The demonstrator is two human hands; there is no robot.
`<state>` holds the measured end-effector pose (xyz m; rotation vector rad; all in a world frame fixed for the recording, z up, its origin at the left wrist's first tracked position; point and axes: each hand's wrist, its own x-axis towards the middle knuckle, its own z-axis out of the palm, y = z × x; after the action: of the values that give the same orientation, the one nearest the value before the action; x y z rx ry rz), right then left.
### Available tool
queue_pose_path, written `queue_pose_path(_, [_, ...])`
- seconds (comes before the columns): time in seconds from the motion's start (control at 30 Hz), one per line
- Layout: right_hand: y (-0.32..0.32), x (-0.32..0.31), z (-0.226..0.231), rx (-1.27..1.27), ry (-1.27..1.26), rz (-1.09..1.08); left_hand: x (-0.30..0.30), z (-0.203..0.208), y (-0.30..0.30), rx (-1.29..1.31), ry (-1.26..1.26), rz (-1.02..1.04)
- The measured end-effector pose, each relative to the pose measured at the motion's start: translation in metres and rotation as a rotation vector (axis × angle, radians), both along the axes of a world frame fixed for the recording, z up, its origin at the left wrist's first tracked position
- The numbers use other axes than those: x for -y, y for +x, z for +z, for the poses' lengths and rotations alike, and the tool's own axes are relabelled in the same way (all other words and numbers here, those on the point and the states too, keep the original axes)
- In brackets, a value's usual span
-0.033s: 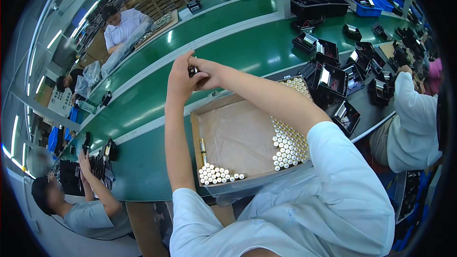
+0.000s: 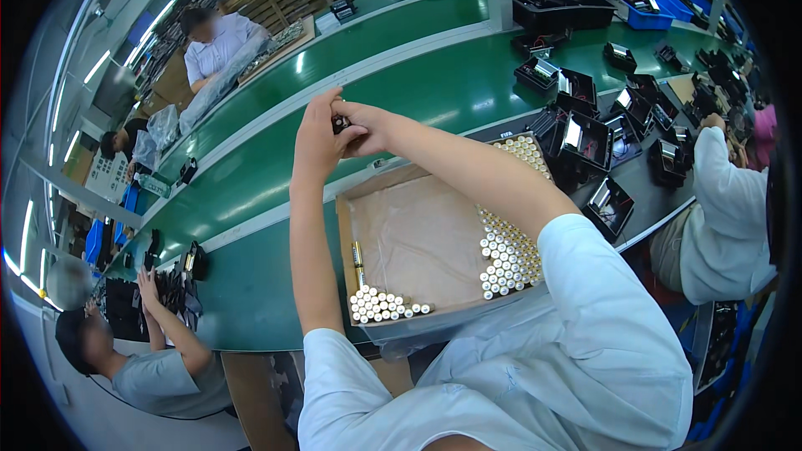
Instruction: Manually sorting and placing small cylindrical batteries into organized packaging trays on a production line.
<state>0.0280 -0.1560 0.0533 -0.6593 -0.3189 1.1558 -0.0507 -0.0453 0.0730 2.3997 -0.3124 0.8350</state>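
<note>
Both arms reach forward over a shallow cardboard box (image 2: 342, 238), and my hands meet beyond its far left corner. Between them sits a small black object (image 2: 340, 124), mostly covered by fingers, so its kind does not show. My left hand (image 2: 316, 138) is closed around it from the left. From the right, my right hand (image 2: 370, 127) closes on the same object, thumb pointing left. Below, the box holds upright batteries (image 2: 501, 271) packed along its right side and a smaller group (image 2: 380, 306) at the near left. Two batteries (image 2: 358, 264) lie flat by the left wall.
Black plastic housings (image 2: 585, 140) with wires crowd the bench to the right. A white rail (image 2: 276, 217) runs along the green bench (image 2: 251, 301). A black bin (image 2: 560, 5) and blue trays (image 2: 647, 15) stand at the back right. Co-workers sit at left, far left and right.
</note>
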Motion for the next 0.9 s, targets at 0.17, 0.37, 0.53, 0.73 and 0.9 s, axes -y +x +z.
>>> queue_pose_path(0.17, [0.007,-0.014,-0.009,-0.015,0.065,0.024,-0.002,0.0,-0.002,0.057,-0.072,-0.062])
queue_pose_path(0.37, [0.018,-0.021,-0.01,-0.066,-0.07,-0.011,-0.007,0.01,-0.012,-0.206,-0.098,-0.022])
queue_pose_path(0.53, [0.04,-0.009,-0.031,-0.01,0.002,0.056,-0.005,0.001,-0.001,-0.171,-0.033,-0.045])
queue_pose_path(0.73, [0.015,0.002,-0.032,-0.013,-0.015,0.034,-0.004,-0.005,-0.007,-0.021,0.09,-0.058])
queue_pose_path(0.9, [0.039,0.014,-0.072,-0.02,0.053,0.06,0.008,-0.015,0.006,-0.17,0.231,-0.052])
